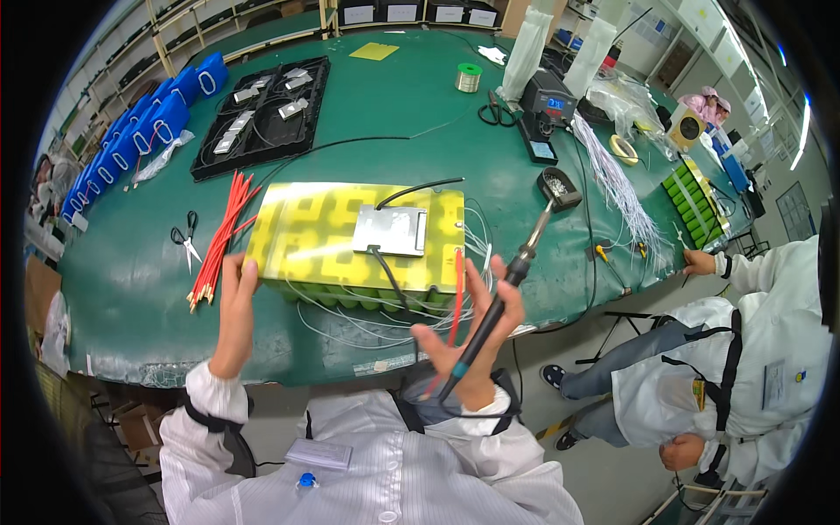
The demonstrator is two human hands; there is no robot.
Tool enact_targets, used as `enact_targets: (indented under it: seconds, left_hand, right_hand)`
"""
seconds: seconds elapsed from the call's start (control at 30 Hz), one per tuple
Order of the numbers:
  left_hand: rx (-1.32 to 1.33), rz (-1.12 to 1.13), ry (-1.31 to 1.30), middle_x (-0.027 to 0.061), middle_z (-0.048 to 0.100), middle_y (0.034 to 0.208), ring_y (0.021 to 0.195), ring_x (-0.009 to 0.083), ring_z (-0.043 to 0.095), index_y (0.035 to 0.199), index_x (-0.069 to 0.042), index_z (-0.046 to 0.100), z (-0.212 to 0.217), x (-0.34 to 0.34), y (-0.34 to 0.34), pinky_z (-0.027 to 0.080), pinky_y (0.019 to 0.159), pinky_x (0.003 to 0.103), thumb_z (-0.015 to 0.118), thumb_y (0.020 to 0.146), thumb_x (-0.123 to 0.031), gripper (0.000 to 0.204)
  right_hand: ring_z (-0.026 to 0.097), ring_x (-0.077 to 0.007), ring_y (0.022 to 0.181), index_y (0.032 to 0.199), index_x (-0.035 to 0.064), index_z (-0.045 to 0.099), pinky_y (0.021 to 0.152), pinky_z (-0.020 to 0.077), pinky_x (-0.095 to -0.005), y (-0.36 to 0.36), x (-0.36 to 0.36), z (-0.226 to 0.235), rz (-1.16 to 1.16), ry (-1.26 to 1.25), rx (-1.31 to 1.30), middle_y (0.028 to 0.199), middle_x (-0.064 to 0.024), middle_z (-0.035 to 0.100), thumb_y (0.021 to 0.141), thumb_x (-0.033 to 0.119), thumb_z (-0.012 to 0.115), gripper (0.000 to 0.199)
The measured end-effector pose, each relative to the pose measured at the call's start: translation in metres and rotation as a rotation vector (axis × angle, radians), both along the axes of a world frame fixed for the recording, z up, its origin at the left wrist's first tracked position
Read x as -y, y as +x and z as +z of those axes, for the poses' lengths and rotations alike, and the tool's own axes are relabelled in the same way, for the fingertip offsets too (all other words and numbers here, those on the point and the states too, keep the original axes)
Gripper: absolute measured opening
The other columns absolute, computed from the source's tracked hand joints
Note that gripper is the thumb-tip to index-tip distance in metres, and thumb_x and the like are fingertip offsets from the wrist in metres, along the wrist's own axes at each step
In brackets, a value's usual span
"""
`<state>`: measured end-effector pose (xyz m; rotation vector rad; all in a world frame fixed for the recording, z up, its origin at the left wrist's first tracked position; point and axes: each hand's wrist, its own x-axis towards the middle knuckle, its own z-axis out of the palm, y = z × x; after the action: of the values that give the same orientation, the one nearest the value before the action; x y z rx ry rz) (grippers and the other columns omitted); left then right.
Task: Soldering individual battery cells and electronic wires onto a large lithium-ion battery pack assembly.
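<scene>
A battery pack of green cells under a yellow sheet lies in front of me. A silver circuit plate with black leads sits on its top. Beside the pack's front left corner is my left hand, its fingers stretched along the edge and holding nothing. My right hand holds a soldering iron by its dark handle, some fingers spread near the pack's right end. The iron's metal end reaches a small black tip-cleaner box. A red wire and several thin white wires hang off the pack's right end and front.
Red wires and scissors lie left on the green table. Behind are a black tray, blue holders, a solder spool and a soldering station. White wires and a co-worker are at right.
</scene>
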<state>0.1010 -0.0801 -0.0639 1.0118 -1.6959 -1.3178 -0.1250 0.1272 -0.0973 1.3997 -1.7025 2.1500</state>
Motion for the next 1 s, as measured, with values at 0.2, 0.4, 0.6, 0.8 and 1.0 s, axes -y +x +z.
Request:
enact_targets:
  seconds: [0.2,0.4,0.6,0.8,1.0]
  left_hand:
    - [0.043,-0.082,0.011,0.0087,0.048,0.121,0.112,0.0180,0.045,0.128,0.000,0.042,0.017,-0.077,0.018,0.032,0.103,0.032,0.045,0.103,-0.029,0.039]
    - [0.008,-0.187,0.265,0.0079,0.047,0.128,0.122,0.0204,0.044,0.130,-0.006,0.044,0.021,-0.058,0.048,0.034,0.106,0.038,0.044,0.102,-0.042,0.045]
    - [-0.151,-0.177,0.018,0.0094,0.049,0.136,0.129,0.0210,0.046,0.139,-0.005,0.043,0.009,0.030,0.010,0.034,0.111,0.040,0.038,0.103,-0.048,0.056]
    - [-0.405,-0.161,0.371,0.0092,0.057,0.115,0.104,0.0147,0.058,0.126,-0.004,0.048,-0.003,0.011,-0.026,0.047,0.090,0.027,0.037,0.105,-0.038,0.041]
    - [-0.384,-0.041,0.276,0.0072,0.058,0.103,0.091,0.0130,0.058,0.120,-0.004,0.050,-0.005,-0.011,-0.027,0.048,0.082,0.026,0.039,0.103,-0.030,0.033]
  right_hand:
    - [0.050,-0.0332,0.129,0.141,0.0124,0.022,0.107,0.0409,-0.0444,-0.046,-0.014,0.012,-0.074,0.106,-0.039,0.151,-0.0223,0.027,0.074,0.006,0.083,0.091]
    - [0.053,-0.0314,0.124,0.137,0.0116,0.030,0.102,0.0425,-0.0426,-0.050,-0.020,0.013,-0.214,0.183,0.083,0.147,-0.0183,0.037,0.072,-0.002,0.081,0.083]
    - [0.042,-0.0380,0.132,0.132,0.0071,0.032,0.110,0.0319,-0.0481,-0.023,-0.014,0.017,-0.290,0.187,-0.054,0.142,-0.0264,0.040,0.068,0.022,0.091,0.088]
    - [0.036,-0.0435,0.135,0.133,0.0068,0.031,0.112,0.0288,-0.0508,-0.001,0.004,0.019,-0.316,0.138,-0.158,0.144,-0.0296,0.032,0.067,0.025,0.092,0.091]
    - [0.034,-0.0421,0.137,0.135,0.0077,0.031,0.113,0.0288,-0.0490,-0.019,0.007,0.021,-0.354,0.164,-0.175,0.145,-0.0296,0.031,0.064,0.030,0.093,0.097]
